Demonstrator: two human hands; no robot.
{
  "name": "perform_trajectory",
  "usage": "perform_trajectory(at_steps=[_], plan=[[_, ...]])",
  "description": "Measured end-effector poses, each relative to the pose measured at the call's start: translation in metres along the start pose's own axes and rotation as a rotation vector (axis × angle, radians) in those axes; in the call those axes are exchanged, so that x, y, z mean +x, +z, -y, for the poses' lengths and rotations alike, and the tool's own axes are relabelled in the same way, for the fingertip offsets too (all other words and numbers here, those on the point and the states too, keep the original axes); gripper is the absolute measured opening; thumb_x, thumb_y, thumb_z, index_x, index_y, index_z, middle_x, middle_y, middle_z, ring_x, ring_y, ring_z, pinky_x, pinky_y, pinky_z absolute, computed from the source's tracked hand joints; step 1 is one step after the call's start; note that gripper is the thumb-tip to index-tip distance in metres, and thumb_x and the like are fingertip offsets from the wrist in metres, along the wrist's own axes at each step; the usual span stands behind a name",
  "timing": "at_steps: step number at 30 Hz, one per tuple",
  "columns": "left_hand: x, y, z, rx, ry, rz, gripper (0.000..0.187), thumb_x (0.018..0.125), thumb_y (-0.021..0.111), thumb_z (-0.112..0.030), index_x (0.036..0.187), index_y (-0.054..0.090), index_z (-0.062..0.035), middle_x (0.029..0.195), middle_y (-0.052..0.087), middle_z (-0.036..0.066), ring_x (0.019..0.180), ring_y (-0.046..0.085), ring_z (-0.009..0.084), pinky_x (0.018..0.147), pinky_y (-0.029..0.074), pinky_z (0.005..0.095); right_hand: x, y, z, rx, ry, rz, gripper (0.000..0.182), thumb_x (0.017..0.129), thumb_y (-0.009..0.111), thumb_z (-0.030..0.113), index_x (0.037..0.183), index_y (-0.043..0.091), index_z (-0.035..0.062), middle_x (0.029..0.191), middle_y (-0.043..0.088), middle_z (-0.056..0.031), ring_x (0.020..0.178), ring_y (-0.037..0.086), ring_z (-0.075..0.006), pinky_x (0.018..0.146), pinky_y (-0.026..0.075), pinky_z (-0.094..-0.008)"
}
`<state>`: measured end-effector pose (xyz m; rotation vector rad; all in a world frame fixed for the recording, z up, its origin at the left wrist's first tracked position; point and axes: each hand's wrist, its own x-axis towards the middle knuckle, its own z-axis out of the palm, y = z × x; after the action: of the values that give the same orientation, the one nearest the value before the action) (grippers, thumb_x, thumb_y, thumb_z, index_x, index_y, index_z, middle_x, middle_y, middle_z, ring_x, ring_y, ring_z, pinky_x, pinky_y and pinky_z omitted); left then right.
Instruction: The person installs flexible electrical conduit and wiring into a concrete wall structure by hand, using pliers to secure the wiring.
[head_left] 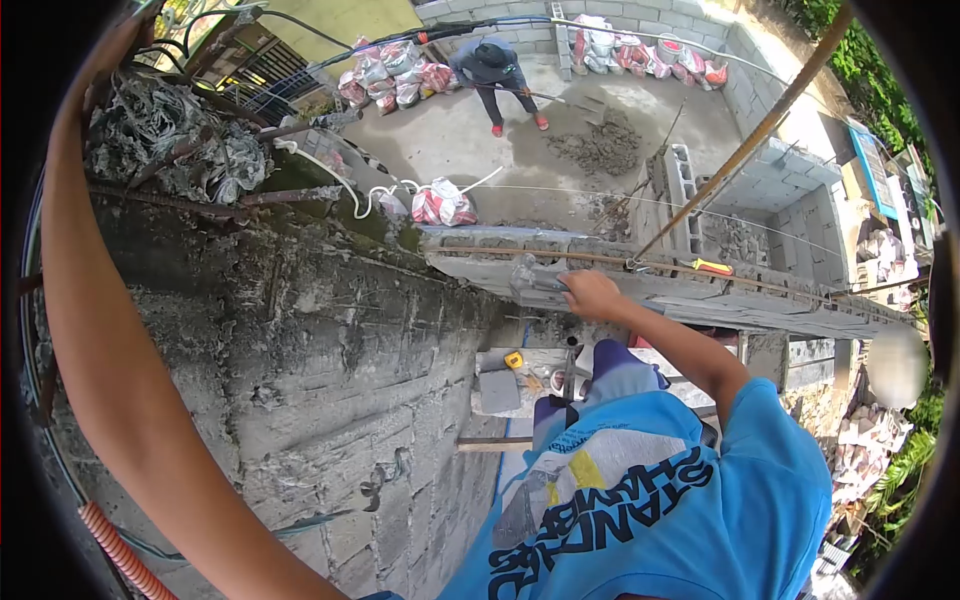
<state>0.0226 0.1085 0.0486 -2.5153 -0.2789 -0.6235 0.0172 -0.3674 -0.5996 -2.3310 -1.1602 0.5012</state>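
While we stand beside the block wall (pixel 462 266), our right hand (pixel 592 293) has its fingers curled around what looks like a trowel (pixel 542 284), which is at the wall's near upper edge; whether it touches the blocks we cannot tell. Our left hand (pixel 122 32) reaches up to the dim rim of the view, near the bundled grey netting (pixel 165 140), and we cannot make out its fingers. Right of the trowel, we see a yellow-and-red handle (pixel 712 267) lying along the wall top. Beyond it, a co-worker (pixel 490 72) bends with a shovel (pixel 585 104) near a mortar heap (pixel 605 145).
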Motion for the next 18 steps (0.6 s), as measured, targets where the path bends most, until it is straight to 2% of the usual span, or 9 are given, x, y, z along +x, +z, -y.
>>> perform_trajectory(at_steps=[6,8,11,18], plan=[[-0.01,-0.001,-0.013,-0.004,-0.024,0.012,0.031,0.089,0.044,-0.022,0.095,0.06,0.0036,0.085,0.06,0.012,0.077,0.056,0.0242,0.074,0.043,0.0331,0.094,0.066,-0.027,-0.109,-0.054,0.01,0.026,0.073,0.061,0.011,0.097,0.059,0.0024,0.095,0.064,-0.0191,0.087,0.062,-0.0383,0.077,0.051,-0.0476],[-0.018,-0.002,-0.02,-0.007,-0.03,0.018,0.031,0.089,0.044,-0.022,0.095,0.06,0.0039,0.084,0.06,0.012,0.077,0.056,0.0238,0.073,0.043,0.033,0.113,0.074,-0.03,-0.113,-0.086,-0.058,0.026,0.072,0.06,0.01,0.097,0.059,0.0026,0.097,0.064,-0.0185,0.089,0.062,-0.038,0.077,0.051,-0.0473],[-0.026,-0.009,-0.023,-0.012,-0.053,0.015,0.03,0.089,0.044,-0.02,0.094,0.06,0.0044,0.083,0.06,0.011,0.076,0.055,0.0231,0.072,0.043,0.0328,0.138,0.078,-0.031,-0.158,-0.114,0.011,0.031,0.077,0.061,0.017,0.105,0.057,0.0035,0.096,0.063,-0.0176,0.091,0.061,-0.0373,0.079,0.049,-0.0479],[-0.035,-0.021,-0.058,-0.037,-0.06,0.023,0.029,0.088,0.044,-0.018,0.094,0.06,0.0055,0.081,0.06,0.011,0.074,0.055,0.0217,0.07,0.043,0.0324,0.196,0.091,-0.003,-0.106,-0.12,0.025,0.03,0.073,0.061,0.016,0.1,0.06,0.0026,0.098,0.063,-0.0191,0.091,0.062,-0.0382,0.08,0.05,-0.0482]])
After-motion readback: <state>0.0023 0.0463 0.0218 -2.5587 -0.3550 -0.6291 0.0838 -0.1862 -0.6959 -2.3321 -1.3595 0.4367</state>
